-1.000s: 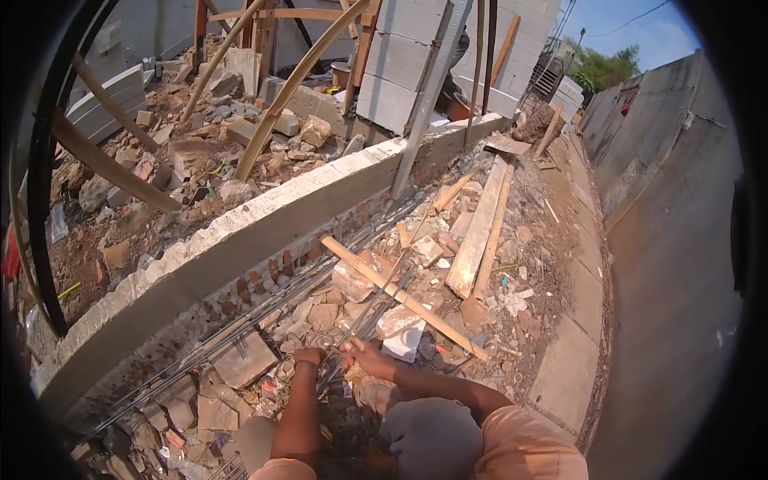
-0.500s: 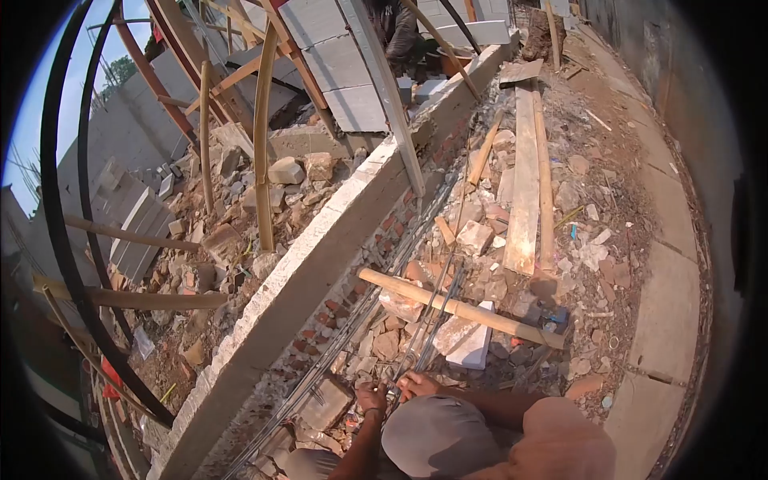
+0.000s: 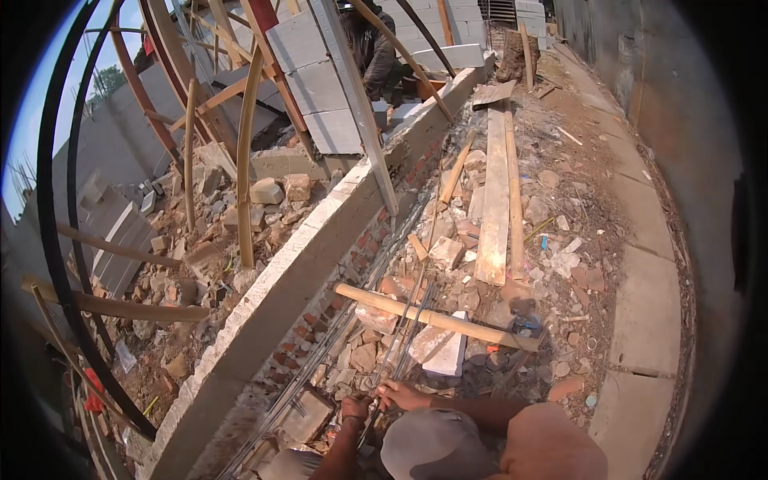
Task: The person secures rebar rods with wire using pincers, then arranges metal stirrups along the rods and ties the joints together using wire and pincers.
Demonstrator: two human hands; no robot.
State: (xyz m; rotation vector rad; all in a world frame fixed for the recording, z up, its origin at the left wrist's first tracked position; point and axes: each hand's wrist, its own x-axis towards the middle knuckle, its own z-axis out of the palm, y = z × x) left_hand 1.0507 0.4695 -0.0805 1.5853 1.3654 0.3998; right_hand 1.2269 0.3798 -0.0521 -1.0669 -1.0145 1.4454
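Observation:
Thin steel rods (image 3: 410, 320) run lengthwise over the rubble and rest across a bamboo piece (image 3: 436, 317). At their near end, my left hand (image 3: 354, 408) is closed, its fingers curled beside the rods. Close to its right, my right hand (image 3: 402, 394) is closed around the rod ends, fingertips toward my left hand. What lies between the fingers of my left hand is too small to make out. A white block (image 3: 446, 352) and a broken brick chunk (image 3: 429, 342) lie just beyond my hands. My knee hides part of the ground below.
A low concrete wall (image 3: 264, 296) runs diagonally on the left, with more rods along its foot. Long planks (image 3: 494, 200) lie ahead. A paved strip (image 3: 640, 308) borders the tall wall at right. Beyond the low wall, a person (image 3: 376, 52) is partly visible near stacked white blocks (image 3: 320, 88).
The view has turned toward the left side and tilted. Both hands stay close together at the rod ends, with only a small shift.

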